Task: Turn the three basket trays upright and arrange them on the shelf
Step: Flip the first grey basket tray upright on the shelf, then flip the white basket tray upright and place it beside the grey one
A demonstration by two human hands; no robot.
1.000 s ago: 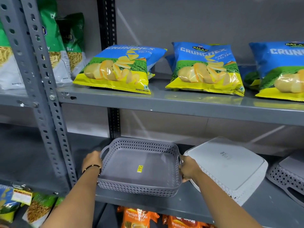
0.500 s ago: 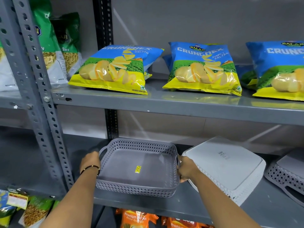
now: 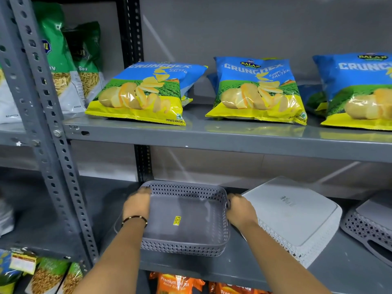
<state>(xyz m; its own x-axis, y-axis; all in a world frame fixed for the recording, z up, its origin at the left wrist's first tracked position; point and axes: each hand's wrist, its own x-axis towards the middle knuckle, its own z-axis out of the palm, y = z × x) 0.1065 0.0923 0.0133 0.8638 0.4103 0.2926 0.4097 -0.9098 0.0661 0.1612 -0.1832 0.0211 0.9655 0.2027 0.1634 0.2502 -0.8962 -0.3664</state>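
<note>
Dark grey perforated plastic basket tray (image 3: 184, 219) upright on grey metal shelf (image 3: 244, 264), L end. L hand (image 3: 137, 203) & R hand (image 3: 240, 210) each clasp a side rim. White lattice plastic tray (image 3: 297, 219) just R, upside down, tilted; third grey tray (image 3: 369, 225) far R, inverted.

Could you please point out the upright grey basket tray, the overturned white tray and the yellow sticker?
grey basket tray (image 3: 180, 248): head view, front lattice wall.
white tray (image 3: 297, 213): head view, upturned flat bottom.
yellow sticker (image 3: 177, 220): head view, its centre.

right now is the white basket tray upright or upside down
Upside down. The white basket tray shows its flat, solid base facing up, lattice rim down on the shelf.
</note>
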